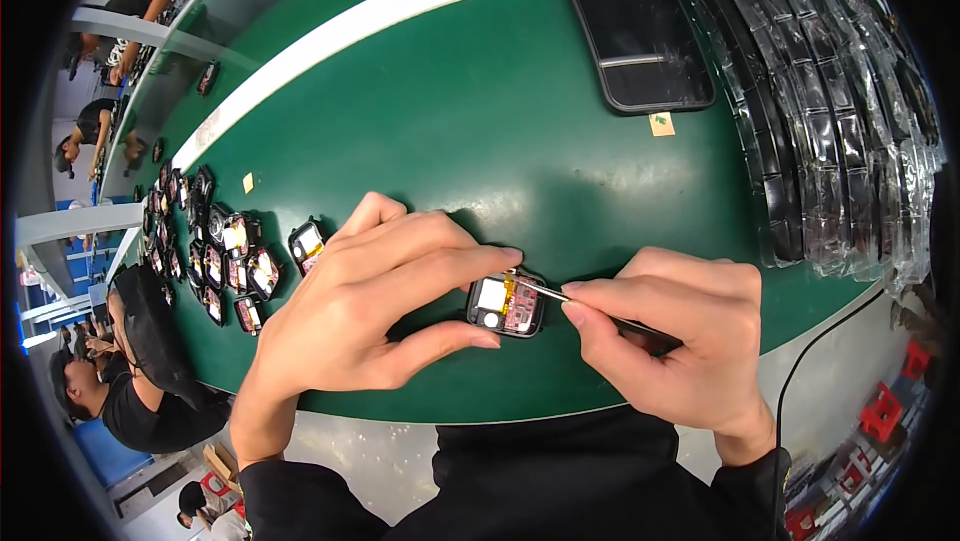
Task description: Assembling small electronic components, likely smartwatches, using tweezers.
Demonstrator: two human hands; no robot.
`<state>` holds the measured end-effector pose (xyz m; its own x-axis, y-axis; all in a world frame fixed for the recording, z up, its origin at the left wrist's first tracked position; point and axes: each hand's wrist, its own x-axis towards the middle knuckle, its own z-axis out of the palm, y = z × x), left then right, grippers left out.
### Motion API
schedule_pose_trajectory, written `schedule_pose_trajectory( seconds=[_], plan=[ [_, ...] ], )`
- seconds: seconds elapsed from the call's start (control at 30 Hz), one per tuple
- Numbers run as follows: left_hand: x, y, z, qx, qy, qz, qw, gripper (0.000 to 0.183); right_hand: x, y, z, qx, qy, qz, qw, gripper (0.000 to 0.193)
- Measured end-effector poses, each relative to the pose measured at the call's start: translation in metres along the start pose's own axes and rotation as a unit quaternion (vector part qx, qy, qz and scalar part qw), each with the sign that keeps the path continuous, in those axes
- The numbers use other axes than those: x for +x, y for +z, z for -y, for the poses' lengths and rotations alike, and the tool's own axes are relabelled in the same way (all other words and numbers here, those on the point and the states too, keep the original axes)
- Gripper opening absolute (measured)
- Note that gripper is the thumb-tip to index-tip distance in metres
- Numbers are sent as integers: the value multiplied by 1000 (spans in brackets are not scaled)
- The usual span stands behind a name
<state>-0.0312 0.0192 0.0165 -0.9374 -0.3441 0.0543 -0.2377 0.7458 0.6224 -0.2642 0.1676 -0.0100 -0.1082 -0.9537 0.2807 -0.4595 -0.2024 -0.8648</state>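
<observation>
A small open black device casing (507,304) lies on the green table in front of me. Inside it show a reddish circuit board, a white block, a round white part and yellow tape. My left hand (385,286) steadies the casing, index finger at its upper edge and thumb at its lower left. In my right hand (670,326), thumb and fingers pinch a thin dark tool with a metal tip (540,289). Its tip is at the yellow tape by the board's upper edge. Another open casing (306,244) lies beyond my left hand, partly hidden by it.
Several similar open casings (235,236) cluster at the left. A black phone-like slab (640,41) lies at the far right, near a small tan square (662,125). Stacked plastic-wrapped black trays (810,101) line the right side. A black cable (800,366) hangs there. Other people sit at left.
</observation>
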Motion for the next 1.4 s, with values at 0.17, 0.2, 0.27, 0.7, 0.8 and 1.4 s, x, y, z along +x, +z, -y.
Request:
schedule_pose_trajectory(
  seconds=[0.17,0.2,0.27,0.7,0.8,1.4],
  plan=[
    [0,1,1,8,13,-10,1000,63,-1,3,-3,-25,-24,-14,999,18],
    [0,1,0,7,13,-8,1000,63,-1,3,-2,-24,-22,-15,999,18],
    [0,0,-2,5,-7,-11,1000,63,-1,1,-2,-26,-25,-9,999,20],
    [1,-2,-2,20,-12,-13,1000,61,-4,12,-6,-80,-118,-60,988,26],
    [0,-2,1,18,-7,-14,1000,61,-4,13,-8,-72,-127,-62,987,26],
    [0,-7,14,-16,34,29,999,61,-4,2,-9,-9,-47,-1,999,25]
  ],
)
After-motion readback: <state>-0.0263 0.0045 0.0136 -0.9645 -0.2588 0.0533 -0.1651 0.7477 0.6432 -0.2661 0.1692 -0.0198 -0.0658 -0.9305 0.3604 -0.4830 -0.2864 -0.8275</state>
